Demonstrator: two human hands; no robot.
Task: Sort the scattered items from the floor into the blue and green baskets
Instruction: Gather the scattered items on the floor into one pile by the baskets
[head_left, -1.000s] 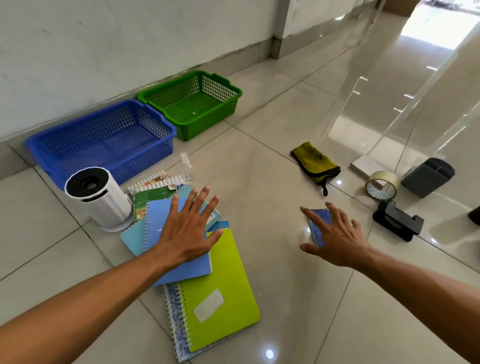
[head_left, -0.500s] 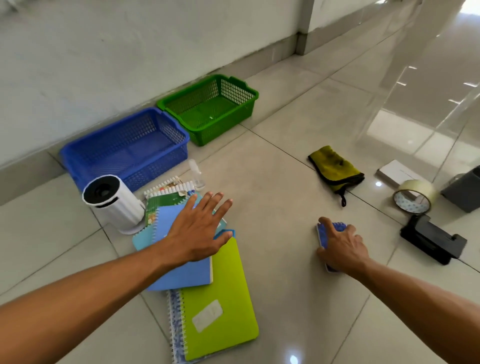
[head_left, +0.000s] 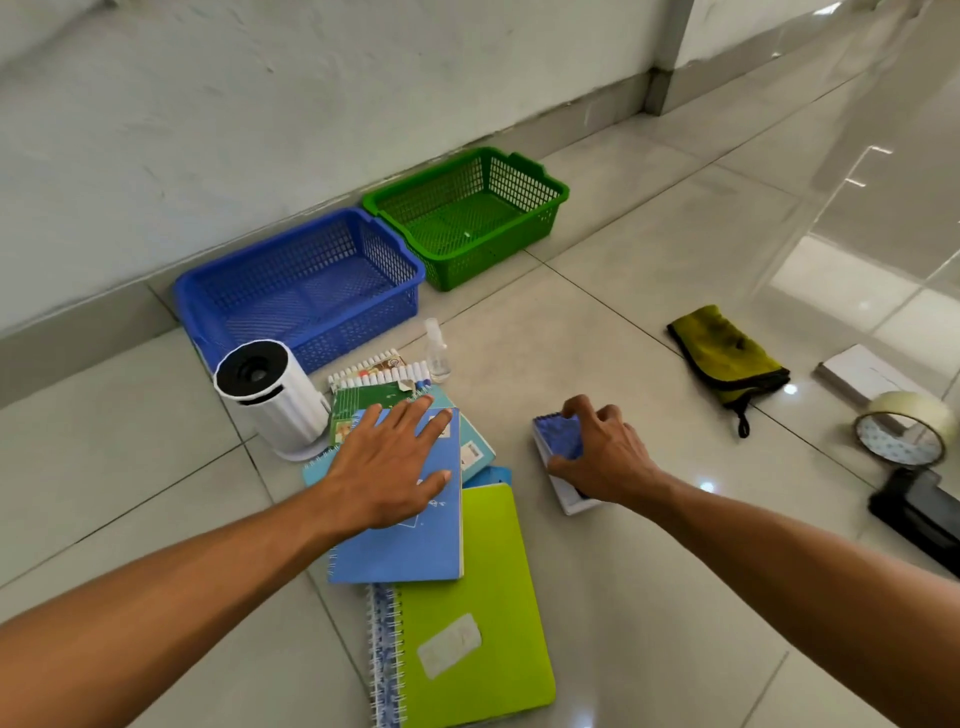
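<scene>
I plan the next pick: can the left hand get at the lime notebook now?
Probably yes. The left hand lies flat on the blue notebook, which covers only the top edge of the lime notebook; the rest lies bare, right beside it.

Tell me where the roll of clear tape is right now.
The tape roll stands on the floor at the head view's far right, between the white box and the black dispenser.
</scene>
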